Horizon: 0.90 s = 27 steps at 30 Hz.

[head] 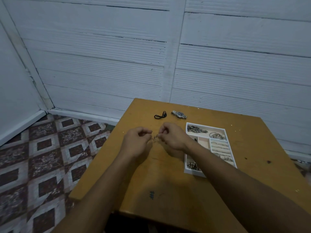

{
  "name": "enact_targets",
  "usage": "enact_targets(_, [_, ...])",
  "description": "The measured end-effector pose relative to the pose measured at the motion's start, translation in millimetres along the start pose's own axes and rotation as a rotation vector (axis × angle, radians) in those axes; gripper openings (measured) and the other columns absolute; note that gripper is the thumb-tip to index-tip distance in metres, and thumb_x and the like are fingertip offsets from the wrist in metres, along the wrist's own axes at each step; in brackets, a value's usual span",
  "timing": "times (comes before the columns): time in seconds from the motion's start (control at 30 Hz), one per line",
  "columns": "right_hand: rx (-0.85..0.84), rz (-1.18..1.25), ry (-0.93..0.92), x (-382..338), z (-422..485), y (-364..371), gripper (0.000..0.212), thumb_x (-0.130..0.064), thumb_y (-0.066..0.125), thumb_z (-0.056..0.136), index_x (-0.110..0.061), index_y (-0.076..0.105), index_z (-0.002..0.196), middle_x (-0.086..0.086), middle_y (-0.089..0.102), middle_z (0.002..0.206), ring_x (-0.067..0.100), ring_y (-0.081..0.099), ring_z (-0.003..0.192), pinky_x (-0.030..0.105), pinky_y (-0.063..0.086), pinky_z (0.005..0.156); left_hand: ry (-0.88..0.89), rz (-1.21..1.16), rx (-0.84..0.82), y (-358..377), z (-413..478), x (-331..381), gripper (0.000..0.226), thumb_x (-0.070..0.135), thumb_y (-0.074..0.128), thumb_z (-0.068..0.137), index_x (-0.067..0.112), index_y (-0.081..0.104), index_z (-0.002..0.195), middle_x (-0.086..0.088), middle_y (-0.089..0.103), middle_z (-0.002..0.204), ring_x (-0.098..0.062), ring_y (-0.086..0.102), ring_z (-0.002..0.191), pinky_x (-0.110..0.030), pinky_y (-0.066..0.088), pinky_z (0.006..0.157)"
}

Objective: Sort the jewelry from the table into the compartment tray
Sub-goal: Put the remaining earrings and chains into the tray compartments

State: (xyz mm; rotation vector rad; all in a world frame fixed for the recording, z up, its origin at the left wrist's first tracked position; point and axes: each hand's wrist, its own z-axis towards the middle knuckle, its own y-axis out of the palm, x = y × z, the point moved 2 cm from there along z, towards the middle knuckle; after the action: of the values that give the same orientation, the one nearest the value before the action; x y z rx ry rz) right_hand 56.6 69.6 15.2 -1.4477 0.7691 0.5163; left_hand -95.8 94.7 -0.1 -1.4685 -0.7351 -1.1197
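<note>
A watch [179, 114] and black cord [160, 115] lie by the table's [252, 140] far edge. The left hand [137, 142] and right hand [173, 137] pinch a small chain [155, 137] mid-table. The right forearm crosses the tray [206, 126] of chains, rings and beads.

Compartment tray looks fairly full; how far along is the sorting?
Mostly done: the tray already holds chains, rings and beads. The left hand and right hand pinch a small metal piece between them. A watch and black cord lie unsorted on the table.
</note>
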Motion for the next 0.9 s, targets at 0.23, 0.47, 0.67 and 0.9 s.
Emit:
enact_targets(0.23, [-0.035,0.256,0.014,-0.4,-43.5,-43.0,0.007,0.0,0.059,0.09,-0.006,0.063,0.09,0.003,0.06,0.071,0.02,0.061,0.075,0.039,0.056,0.081,-0.44,-0.804,-0.069,39.6,-25.5,8.6,0.018,0.019,0.051,0.097,0.008,0.062,0.106,-0.007,0.067,0.104,-0.022,0.064,0.098,-0.037,0.05,0.089])
enact_targets(0.47, [-0.084,0.065,-0.025,-1.2,-77.0,-76.1,0.012,0.0,0.065,0.084,-0.008,0.07,0.09,0.007,0.071,0.08,0.018,0.068,0.072,0.035,0.057,0.075,-0.615,-1.301,-0.191,91.1,-50.5,32.1,0.038,0.03,0.04,0.1,0.001,0.057,0.119,-0.019,0.063,0.12,-0.029,0.06,0.111,-0.038,0.051,0.091])
enact_targets(0.67, [-0.114,-0.178,-0.03,-0.2,-94.8,-85.8,0.016,-0.002,0.065,0.083,-0.011,0.072,0.094,0.004,0.074,0.082,0.013,0.07,0.073,0.028,0.058,0.073,-0.644,-1.394,-0.248,119.0,-71.0,46.2,0.044,0.034,0.038,0.101,-0.002,0.062,0.11,-0.019,0.067,0.11,-0.027,0.061,0.105,-0.038,0.051,0.087])
enact_targets(0.9, [-0.099,-0.393,-0.05,9.4,-105.2,-79.6,0.023,-0.002,0.06,0.083,-0.013,0.073,0.098,-0.003,0.065,0.083,0.009,0.059,0.078,0.011,0.041,0.06,-0.689,-1.38,-0.273,130.8,-84.1,47.9,0.044,0.035,0.04,0.1,-0.003,0.061,0.105,-0.021,0.066,0.109,-0.028,0.062,0.099,-0.036,0.051,0.081])
